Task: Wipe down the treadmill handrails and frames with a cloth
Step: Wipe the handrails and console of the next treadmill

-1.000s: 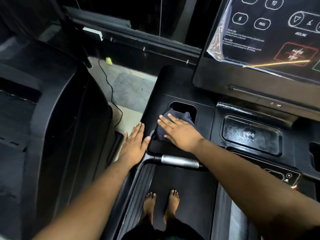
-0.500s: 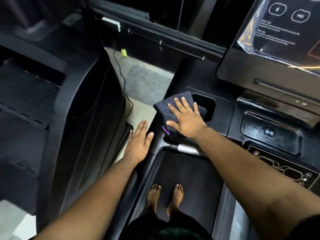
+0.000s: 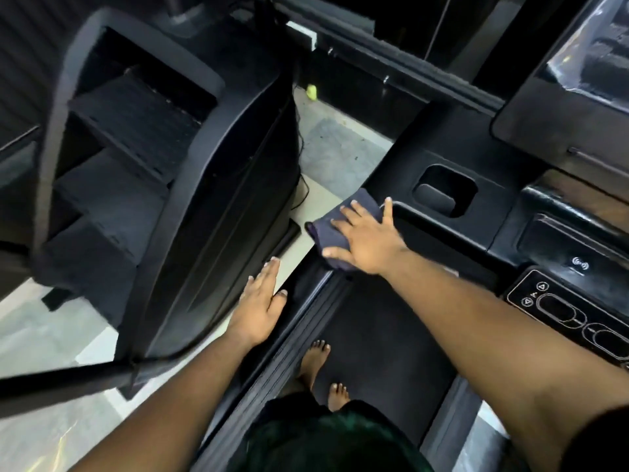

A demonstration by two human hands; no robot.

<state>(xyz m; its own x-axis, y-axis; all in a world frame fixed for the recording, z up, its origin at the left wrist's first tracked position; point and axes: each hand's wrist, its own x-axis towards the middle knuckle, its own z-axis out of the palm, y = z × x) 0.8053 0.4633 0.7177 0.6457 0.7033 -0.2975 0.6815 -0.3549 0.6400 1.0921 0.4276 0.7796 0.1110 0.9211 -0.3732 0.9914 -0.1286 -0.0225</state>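
Her right hand (image 3: 366,241), fingers spread, presses the dark cloth (image 3: 335,229) flat on the treadmill's left frame corner (image 3: 384,172); its length runs toward the floor gap. The left hand (image 3: 260,303) rests open and empty.

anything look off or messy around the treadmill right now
One thing: a small yellow-green object lies loose on the floor by the far wall, near a trailing black cable; what it is cannot be told. Otherwise nothing looks damaged or spilled. The right hand presses the dark cloth flat on the treadmill frame.
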